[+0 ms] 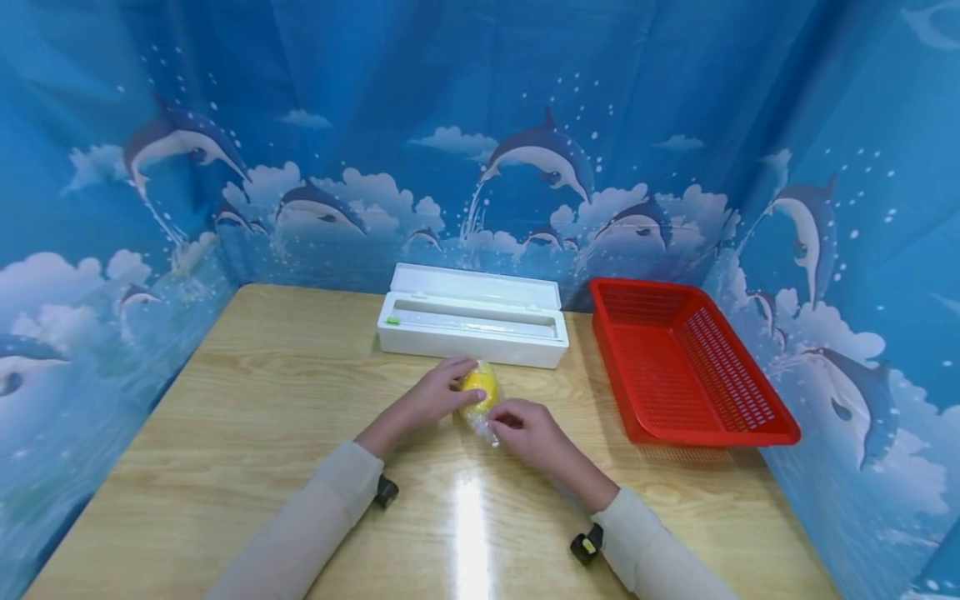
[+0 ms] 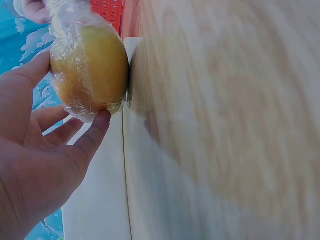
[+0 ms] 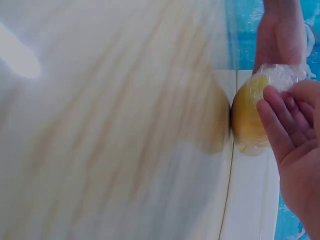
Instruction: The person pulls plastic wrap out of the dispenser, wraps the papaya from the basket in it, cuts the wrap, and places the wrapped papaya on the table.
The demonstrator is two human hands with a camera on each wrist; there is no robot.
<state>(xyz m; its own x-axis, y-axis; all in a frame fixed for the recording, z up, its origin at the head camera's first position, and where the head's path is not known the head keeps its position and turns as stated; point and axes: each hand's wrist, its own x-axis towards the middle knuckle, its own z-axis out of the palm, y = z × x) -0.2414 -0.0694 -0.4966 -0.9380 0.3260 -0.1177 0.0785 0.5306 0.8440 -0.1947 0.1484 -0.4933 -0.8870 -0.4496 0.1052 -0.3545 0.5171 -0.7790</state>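
A yellow oval fruit [image 1: 480, 385] wrapped in clear cling film [image 1: 480, 425] rests on the wooden table in front of a white box. My left hand [image 1: 435, 396] holds the fruit from the left, thumb on the near side and fingers around the far side. In the left wrist view, fingertips press the film on the fruit [image 2: 105, 65]. My right hand [image 1: 528, 429] pinches the gathered film at the fruit's near right end. The right wrist view shows the right hand's fingers [image 3: 280, 125] curled close against the bunched film, partly covering it.
Just behind the fruit stands the white cling film box [image 1: 472, 337], its lid [image 1: 476, 285] raised and a green slider [image 1: 393, 321] at its left. A red plastic basket [image 1: 633, 375] sits at the table's right. A dolphin-print curtain [image 1: 420, 100] surrounds the table [image 1: 300, 367].
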